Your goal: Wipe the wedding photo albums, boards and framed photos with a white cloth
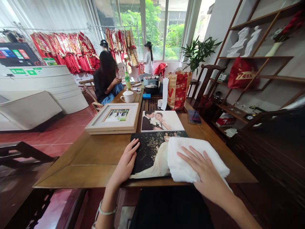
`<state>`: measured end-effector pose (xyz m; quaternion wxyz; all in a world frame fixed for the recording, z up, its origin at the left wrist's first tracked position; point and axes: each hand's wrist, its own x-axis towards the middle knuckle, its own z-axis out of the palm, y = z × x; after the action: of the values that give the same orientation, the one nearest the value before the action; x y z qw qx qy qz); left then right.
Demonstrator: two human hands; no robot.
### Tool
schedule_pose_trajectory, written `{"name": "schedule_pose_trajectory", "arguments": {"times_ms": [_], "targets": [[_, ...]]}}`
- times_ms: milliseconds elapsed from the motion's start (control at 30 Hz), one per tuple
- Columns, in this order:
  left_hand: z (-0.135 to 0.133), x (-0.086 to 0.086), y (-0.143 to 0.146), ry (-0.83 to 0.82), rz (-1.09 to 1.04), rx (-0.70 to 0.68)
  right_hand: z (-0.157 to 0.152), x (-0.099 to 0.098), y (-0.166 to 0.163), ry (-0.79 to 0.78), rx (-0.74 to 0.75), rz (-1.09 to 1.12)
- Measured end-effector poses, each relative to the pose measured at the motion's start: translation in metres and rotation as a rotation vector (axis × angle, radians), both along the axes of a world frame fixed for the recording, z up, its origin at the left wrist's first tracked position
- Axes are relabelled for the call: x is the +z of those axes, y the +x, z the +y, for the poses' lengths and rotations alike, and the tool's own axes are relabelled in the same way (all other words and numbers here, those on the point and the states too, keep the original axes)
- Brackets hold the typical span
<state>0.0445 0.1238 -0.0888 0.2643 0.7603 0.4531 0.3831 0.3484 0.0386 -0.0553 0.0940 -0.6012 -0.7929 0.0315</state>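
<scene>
A dark wedding photo panel (pixel 150 152) lies at the near edge of the wooden table (pixel 100 152). My left hand (pixel 126 162) rests flat on the panel's left edge, fingers stretched out. A folded white towel (pixel 188 152) covers the panel's right part. My right hand (pixel 202 171) presses flat on the towel with its fingers spread.
A second wedding photo (pixel 162 121) and a framed picture (pixel 114 117) lie farther up the table. Behind them stand a white teapot (pixel 128 95), a green bottle (pixel 127 80) and a red paper bag (pixel 177 89). A person in black (pixel 106 79) sits at the far left; shelves line the right wall.
</scene>
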Motion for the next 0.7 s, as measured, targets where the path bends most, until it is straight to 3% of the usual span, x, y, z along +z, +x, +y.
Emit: {"name": "schedule_pose_trajectory", "arguments": {"times_ms": [233,367,500,700], "targets": [[0.001,-0.003,-0.001,0.027,-0.014,-0.014,0.094,0.012,-0.008,-0.022,-0.113,0.005],[0.002,-0.005,-0.001,0.018,-0.015,0.000,0.113,0.006,-0.015,0.012,-0.163,-0.004],[0.002,-0.004,-0.001,0.010,-0.019,0.014,0.087,0.002,-0.023,0.028,-0.172,-0.028],[0.003,-0.001,-0.001,-0.008,-0.027,-0.018,-0.001,-0.008,-0.032,0.117,-0.063,-0.069]]}}
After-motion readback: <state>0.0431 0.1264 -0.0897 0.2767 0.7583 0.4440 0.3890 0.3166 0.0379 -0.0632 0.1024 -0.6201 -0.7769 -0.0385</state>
